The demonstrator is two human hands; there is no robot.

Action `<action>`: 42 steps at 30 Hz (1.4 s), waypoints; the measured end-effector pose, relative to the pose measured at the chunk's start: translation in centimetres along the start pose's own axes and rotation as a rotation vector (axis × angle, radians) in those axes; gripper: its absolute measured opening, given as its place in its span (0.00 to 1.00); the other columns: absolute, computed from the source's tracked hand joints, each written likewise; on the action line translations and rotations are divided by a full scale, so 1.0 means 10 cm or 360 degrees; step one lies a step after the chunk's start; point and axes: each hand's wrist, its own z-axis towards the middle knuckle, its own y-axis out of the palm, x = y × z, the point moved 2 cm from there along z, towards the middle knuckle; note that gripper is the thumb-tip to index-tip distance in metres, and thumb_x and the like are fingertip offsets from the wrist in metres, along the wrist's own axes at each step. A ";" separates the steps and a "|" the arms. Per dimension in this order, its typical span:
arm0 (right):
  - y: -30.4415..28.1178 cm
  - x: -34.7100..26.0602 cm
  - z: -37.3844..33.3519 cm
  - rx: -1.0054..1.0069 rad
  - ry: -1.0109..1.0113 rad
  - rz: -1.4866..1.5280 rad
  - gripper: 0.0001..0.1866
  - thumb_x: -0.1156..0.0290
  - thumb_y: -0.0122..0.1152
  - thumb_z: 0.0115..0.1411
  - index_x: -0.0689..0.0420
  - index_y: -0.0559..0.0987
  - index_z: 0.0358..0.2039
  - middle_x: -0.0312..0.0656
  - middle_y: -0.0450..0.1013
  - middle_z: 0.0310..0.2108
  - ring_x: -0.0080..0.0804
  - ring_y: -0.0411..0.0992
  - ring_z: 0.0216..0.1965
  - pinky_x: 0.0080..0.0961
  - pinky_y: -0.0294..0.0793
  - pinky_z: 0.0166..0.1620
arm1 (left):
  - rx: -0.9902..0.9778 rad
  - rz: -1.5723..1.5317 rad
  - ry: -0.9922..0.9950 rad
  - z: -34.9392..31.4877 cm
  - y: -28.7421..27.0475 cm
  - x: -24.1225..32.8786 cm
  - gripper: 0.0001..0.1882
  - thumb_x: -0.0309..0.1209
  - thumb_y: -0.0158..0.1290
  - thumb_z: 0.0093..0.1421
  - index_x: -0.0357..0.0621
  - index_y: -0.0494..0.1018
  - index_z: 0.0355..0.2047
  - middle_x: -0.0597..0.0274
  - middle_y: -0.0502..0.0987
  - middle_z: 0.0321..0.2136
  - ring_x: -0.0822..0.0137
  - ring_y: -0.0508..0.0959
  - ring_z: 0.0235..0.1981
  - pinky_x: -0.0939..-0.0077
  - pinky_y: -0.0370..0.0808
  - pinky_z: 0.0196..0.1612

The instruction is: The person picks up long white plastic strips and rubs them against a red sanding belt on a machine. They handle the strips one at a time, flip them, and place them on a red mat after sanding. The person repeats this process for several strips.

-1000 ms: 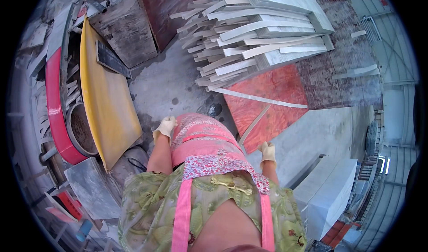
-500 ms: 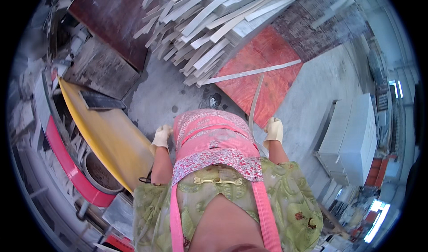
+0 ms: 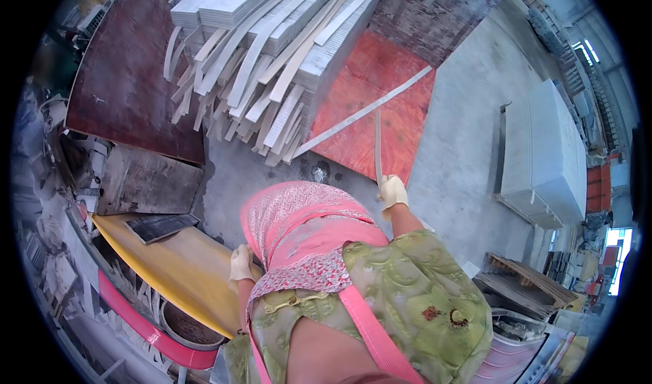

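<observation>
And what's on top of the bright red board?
A long pale strip lies slantwise across the red board. A second strip runs over it toward the gloved right hand, where it goes out of sight. The surface beneath both strips is covered.

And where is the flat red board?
Mostly right of the head view's centre, the flat red board lies beyond the cream-gloved right hand, beside the piled pale strips.
</observation>
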 end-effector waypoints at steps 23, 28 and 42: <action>1.21 -1.21 0.66 -0.0727 -0.1094 -0.0985 0.11 0.68 0.51 0.61 0.63 0.74 0.37 0.49 0.77 0.31 0.42 0.78 0.34 0.37 0.76 0.43 | 0.0564 -0.0220 -0.0468 -0.14 -0.05 1.34 0.26 0.42 0.52 0.70 0.29 0.68 0.56 0.46 0.77 0.53 0.57 0.79 0.54 0.68 0.76 0.57; 0.41 -0.12 0.83 -0.0357 -0.0580 -0.0507 0.07 0.72 0.53 0.60 0.60 0.75 0.37 0.48 0.75 0.28 0.40 0.76 0.32 0.37 0.76 0.41 | 0.0330 0.0101 -0.0374 0.58 0.39 1.46 0.27 0.44 0.48 0.72 0.28 0.68 0.56 0.46 0.77 0.54 0.59 0.78 0.55 0.68 0.74 0.58; -0.25 2.49 1.54 0.0354 0.0493 -0.0291 0.24 0.57 0.52 0.65 0.64 0.78 0.51 0.57 0.80 0.44 0.53 0.78 0.45 0.43 0.74 0.50 | -0.0333 0.1546 0.0402 2.77 3.01 1.07 0.28 0.31 0.55 0.63 0.35 0.68 0.63 0.39 0.80 0.47 0.46 0.80 0.52 0.62 0.73 0.58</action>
